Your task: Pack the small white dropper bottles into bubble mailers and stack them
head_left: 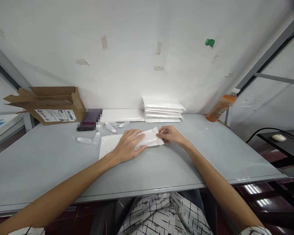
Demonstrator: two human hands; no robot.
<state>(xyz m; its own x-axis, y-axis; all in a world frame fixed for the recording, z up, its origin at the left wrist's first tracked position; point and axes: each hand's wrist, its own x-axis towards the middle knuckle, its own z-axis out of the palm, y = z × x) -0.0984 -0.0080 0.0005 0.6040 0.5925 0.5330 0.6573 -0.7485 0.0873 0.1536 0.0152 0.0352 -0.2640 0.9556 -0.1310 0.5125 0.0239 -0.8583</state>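
A white padded packet point(150, 137) lies on the grey table in front of me, over the right part of a flat white sheet or envelope point(109, 143). My left hand point(129, 144) rests on the packet's left part with its fingers apart, palm down. At the packet's right end, my right hand point(170, 134) pinches the edge between thumb and fingers. Several small clear plastic tubes or bottles point(84, 140) lie left of and behind the sheet. Behind the packet stands a stack of similar white packets point(163, 112).
An open cardboard box point(56, 107) stands at the back left beside a dark pixelated object point(90, 119). Flat white packets point(122, 115) lie along the wall. An orange bottle point(221, 107) leans at the back right. A white mouse point(278, 137) sits on a side shelf.
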